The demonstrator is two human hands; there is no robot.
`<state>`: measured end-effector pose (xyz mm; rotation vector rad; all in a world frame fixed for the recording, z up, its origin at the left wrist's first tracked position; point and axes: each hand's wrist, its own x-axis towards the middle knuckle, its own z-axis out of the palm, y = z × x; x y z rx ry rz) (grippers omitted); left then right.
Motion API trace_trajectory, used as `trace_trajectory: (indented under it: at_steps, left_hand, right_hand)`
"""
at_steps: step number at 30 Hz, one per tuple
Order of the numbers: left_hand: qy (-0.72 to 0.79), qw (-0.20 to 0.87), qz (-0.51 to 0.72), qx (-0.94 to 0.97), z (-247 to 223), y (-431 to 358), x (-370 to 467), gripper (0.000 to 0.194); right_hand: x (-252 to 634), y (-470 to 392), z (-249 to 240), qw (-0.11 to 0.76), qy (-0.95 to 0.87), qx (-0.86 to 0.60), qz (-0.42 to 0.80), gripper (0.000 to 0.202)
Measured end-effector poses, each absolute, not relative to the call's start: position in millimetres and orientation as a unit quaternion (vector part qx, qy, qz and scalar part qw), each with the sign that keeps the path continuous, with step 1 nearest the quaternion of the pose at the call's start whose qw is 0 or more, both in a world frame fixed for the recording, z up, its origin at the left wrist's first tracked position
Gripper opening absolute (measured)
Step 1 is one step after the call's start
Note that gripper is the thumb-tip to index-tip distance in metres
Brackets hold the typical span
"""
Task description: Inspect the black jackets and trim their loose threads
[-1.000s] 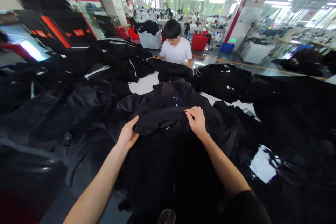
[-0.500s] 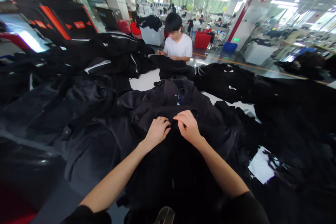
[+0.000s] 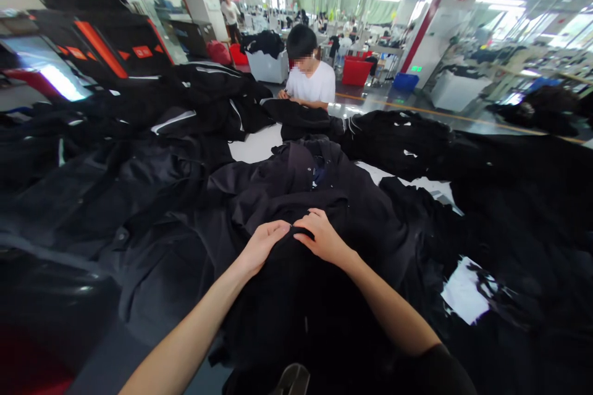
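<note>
A dark jacket [image 3: 287,173] is spread in front of me, its collar away from me, with small round snaps and a dark blue patch near the neck opening. My left hand [image 3: 265,245] pinches a fold of its black cloth between thumb and fingers. Right beside it, my right hand [image 3: 323,237] is closed on the same fold, thumb below and fingers curled over the top. The fingertips of both hands almost meet. Black cloth hangs from the fold toward my body, too dark to show its shape.
Black garments with white stripes [image 3: 185,118] are heaped at left. More black clothing [image 3: 398,142] lies at right, beside a white scrap [image 3: 466,291]. Across the table, a person in a white shirt [image 3: 312,83] works with lowered head. Behind stand a white bin [image 3: 269,66] and red bin [image 3: 356,71].
Both hands have come slightly toward me and closed on the fold; the left hand has turned from lying flat to pinching. The jacket's collar has stayed in place.
</note>
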<state>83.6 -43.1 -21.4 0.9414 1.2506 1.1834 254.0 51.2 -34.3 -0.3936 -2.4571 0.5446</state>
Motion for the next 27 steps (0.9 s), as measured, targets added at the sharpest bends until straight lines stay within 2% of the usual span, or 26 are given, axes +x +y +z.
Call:
trace_trajectory:
  at_steps: [3, 7, 10, 15, 17, 21, 27]
  left_hand:
    - [0.594, 0.406, 0.439, 0.538, -24.3, -39.6, 75.5, 0.027]
    - [0.629, 0.082, 0.397, 0.664, -17.5, -26.1, 63.0, 0.015]
    - [0.625, -0.055, 0.305, 0.716, -15.8, -8.0, 53.3, 0.014]
    - [0.608, -0.119, 0.158, 0.769, -22.5, 18.8, 42.2, 0.007]
    - [0.577, -0.13, 0.157, 0.791, -24.0, 24.1, 40.8, 0.005]
    - [0.506, -0.137, 0.165, 0.836, -25.9, 29.1, 40.5, 0.017]
    - [0.573, -0.105, 0.122, 0.804, -32.8, 33.6, 41.0, 0.016]
  right_hand:
    - [253.6, 53.5, -39.4, 0.277, -0.928, -0.143, 0.205, 0.009]
    - [254.4, 54.1, -38.1, 0.303, -0.915, -0.161, 0.21, 0.011]
    - [253.6, 54.3, -37.0, 0.323, -0.909, -0.167, 0.202, 0.013]
    - [251.7, 54.7, -38.5, 0.324, -0.909, -0.169, 0.199, 0.016]
    - [251.7, 55.0, -39.5, 0.317, -0.912, -0.174, 0.196, 0.016]
    - [252.7, 56.7, -41.1, 0.308, -0.913, -0.192, 0.184, 0.014]
    - [251.0, 62.4, -48.7, 0.309, -0.916, -0.196, 0.162, 0.012]
